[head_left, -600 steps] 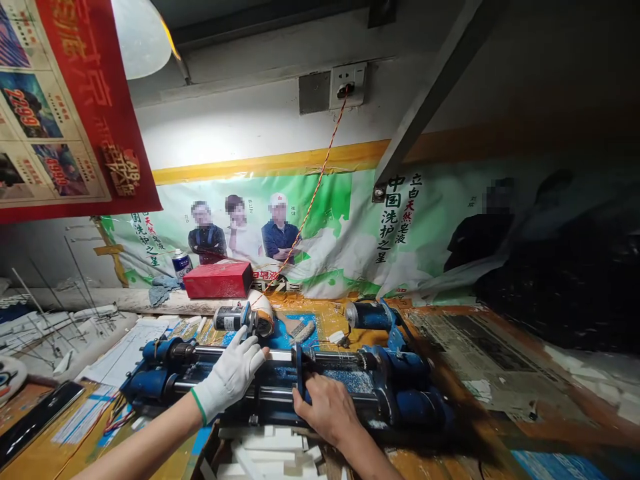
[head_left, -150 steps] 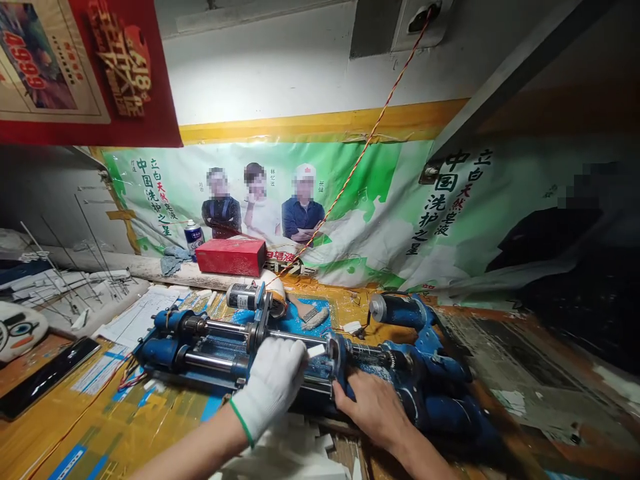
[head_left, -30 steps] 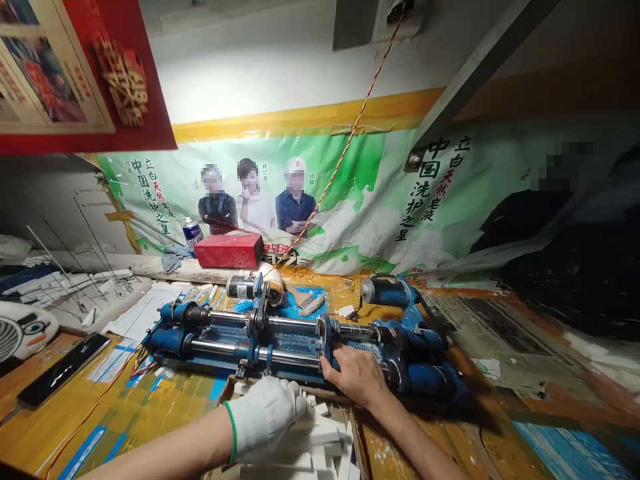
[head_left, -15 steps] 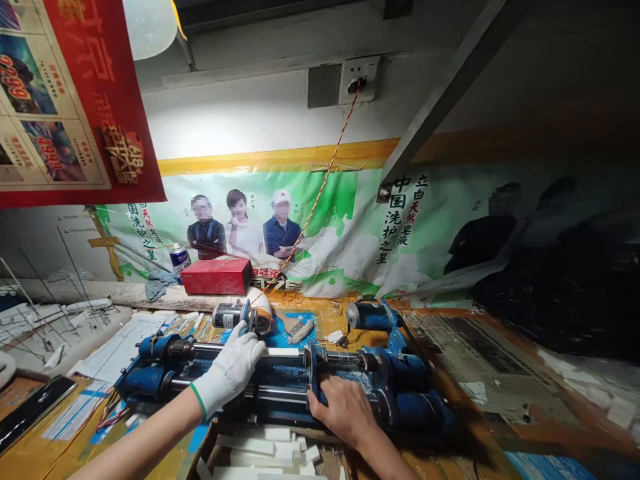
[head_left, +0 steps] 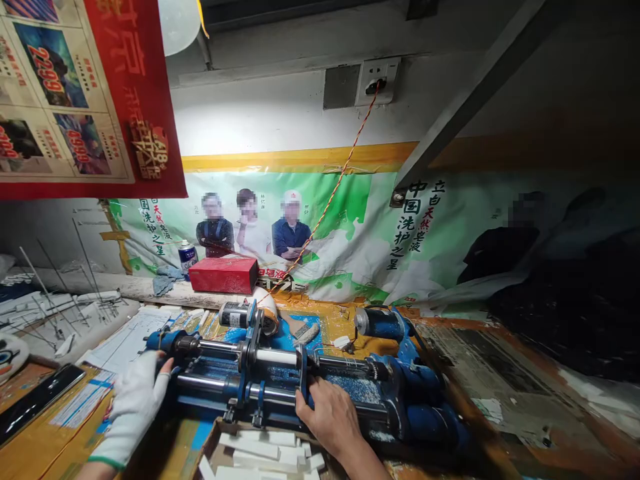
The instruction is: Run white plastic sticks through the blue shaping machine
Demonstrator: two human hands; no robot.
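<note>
A blue machine with steel rods [head_left: 210, 383] lies across the table. Between two of its upright plates sits a white bar [head_left: 277, 357]. My left hand [head_left: 134, 404], in a white glove with bare fingertips, is closed round the blue cylinder at the machine's left end and hides most of it. Bare, my right hand [head_left: 329, 415] has its fingers wrapped over the blue bracket [head_left: 303, 373] right of the white bar, thumb at the front. Below the machine, a box [head_left: 210, 443] holds several loose white bars [head_left: 265, 447].
Behind the machine are a motor [head_left: 234, 315], a brush [head_left: 300, 328], a red box [head_left: 224, 275] and a spray can [head_left: 187, 257]. A black phone-like slab [head_left: 37, 407] lies at left near thin upright rods. A twisted cord [head_left: 345, 167] hangs from the wall socket.
My left hand has left the upright plate at the middle and moved down and left to the machine's end, uncovering the white bar. My right hand keeps its hold. The view has shifted slightly.
</note>
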